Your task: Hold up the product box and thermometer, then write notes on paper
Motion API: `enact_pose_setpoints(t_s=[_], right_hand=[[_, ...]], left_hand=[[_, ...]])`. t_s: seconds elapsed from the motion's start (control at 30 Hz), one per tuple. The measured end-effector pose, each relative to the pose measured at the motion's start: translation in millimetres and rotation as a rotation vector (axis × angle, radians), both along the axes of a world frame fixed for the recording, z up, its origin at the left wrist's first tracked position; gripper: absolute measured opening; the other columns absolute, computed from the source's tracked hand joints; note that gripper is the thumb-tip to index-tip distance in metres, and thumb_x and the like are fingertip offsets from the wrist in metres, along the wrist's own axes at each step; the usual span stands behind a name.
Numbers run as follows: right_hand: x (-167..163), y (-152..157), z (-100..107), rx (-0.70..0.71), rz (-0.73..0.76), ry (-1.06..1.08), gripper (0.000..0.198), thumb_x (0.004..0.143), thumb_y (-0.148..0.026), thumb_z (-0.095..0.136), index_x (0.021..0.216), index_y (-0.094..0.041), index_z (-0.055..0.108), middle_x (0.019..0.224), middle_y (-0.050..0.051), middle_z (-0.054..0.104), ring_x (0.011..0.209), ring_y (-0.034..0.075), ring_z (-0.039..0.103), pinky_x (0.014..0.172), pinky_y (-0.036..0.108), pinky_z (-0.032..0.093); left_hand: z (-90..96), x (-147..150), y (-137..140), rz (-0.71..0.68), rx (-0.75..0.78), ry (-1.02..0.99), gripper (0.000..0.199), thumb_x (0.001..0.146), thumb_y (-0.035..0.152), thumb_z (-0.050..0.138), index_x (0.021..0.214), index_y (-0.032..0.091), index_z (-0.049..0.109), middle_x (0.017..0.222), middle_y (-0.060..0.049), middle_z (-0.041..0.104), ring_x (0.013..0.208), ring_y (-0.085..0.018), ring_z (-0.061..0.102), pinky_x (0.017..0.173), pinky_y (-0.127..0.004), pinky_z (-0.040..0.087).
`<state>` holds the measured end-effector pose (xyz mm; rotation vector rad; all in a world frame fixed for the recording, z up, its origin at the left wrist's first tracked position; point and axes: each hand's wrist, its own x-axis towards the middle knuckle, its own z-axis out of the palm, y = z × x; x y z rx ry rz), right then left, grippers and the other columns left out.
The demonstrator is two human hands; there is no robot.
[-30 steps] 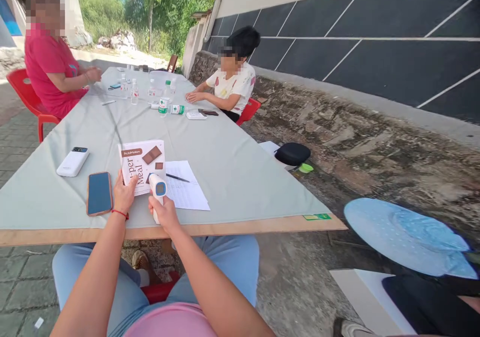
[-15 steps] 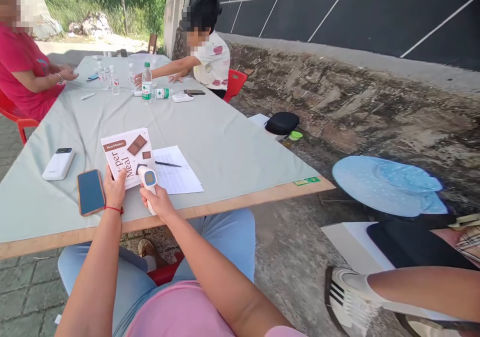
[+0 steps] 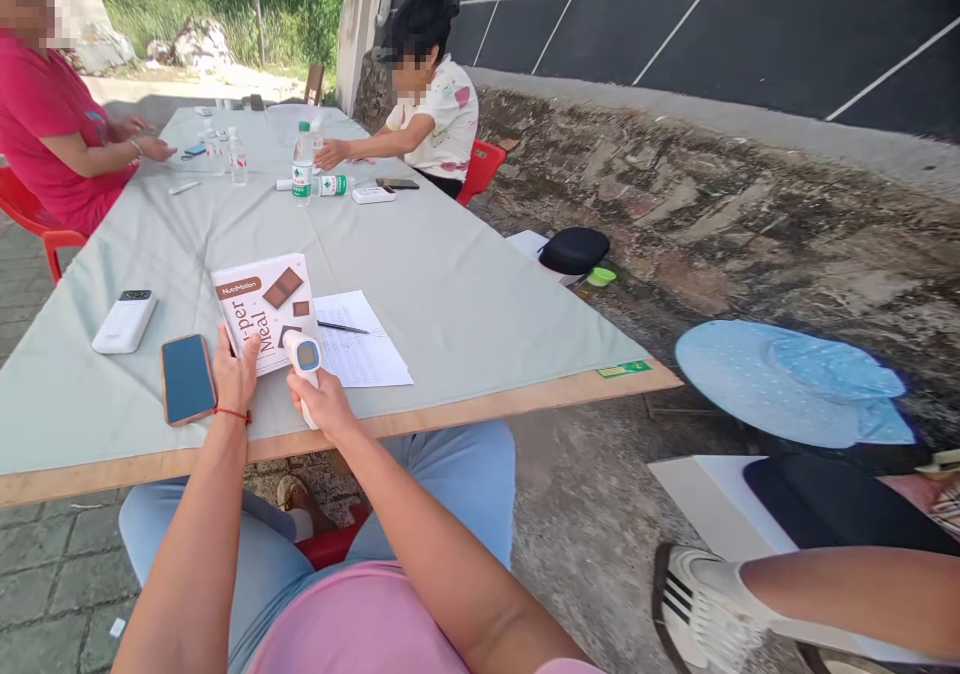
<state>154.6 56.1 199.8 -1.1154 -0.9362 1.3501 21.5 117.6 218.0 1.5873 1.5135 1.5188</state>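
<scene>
My left hand point(image 3: 237, 369) grips the lower edge of a white and brown box point(image 3: 264, 299) printed "NutriMotion" and "Meal", tilted up above the table. A white infrared thermometer point(image 3: 304, 352) with a small screen is in my right hand point(image 3: 324, 402), its fingers wrapped round the handle. The thermometer's head is right at the box's lower right corner; whether they touch I cannot tell. To the left of my left hand lies a smartphone point(image 3: 187, 379), and past it a white power bank point(image 3: 125, 321). Printed paper point(image 3: 367, 359) with a black pen point(image 3: 343, 328) lies behind the thermometer.
Water bottles point(image 3: 302, 169) stand and lie farther up the cloth-covered table point(image 3: 480, 324). A person in red point(image 3: 67, 134) sits at the left, another in a patterned shirt point(image 3: 446, 124) at the right. A blue hat point(image 3: 787, 379) and a person's leg point(image 3: 855, 594) are on my right.
The view has shifted slightly. The person in the patterned shirt has drawn the reaching arm back from beyond the bottles. My hands keep the box and the thermometer in nearly the same pose.
</scene>
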Motion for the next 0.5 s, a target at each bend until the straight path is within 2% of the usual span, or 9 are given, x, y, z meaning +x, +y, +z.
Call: enact_pose_setpoints(t_s=[0.27, 0.5], right_hand=[[0.6, 0.1, 0.8, -0.004, 0.002, -0.009, 0.024, 0.068, -0.042, 0.062, 0.078, -0.021, 0.056, 0.051, -0.007, 0.049, 0.046, 0.010, 0.043, 0.046, 0.024, 0.036], [0.2, 0.0, -3.3, 0.006, 0.002, -0.031, 0.024, 0.070, -0.043, 0.061, 0.078, -0.021, 0.055, 0.052, -0.006, 0.050, 0.046, 0.010, 0.044, 0.046, 0.023, 0.037]], left_hand=[[-1.0, 0.7, 1.1, -0.028, 0.049, -0.026, 0.045, 0.083, 0.049, 0.059, 0.114, 0.017, 0.058, 0.109, -0.010, 0.069, 0.099, -0.023, 0.065, 0.087, -0.034, 0.050], [-0.2, 0.2, -0.1, -0.027, 0.052, -0.009, 0.046, 0.082, 0.052, 0.059, 0.112, 0.017, 0.058, 0.107, -0.010, 0.070, 0.097, -0.024, 0.065, 0.085, -0.035, 0.050]])
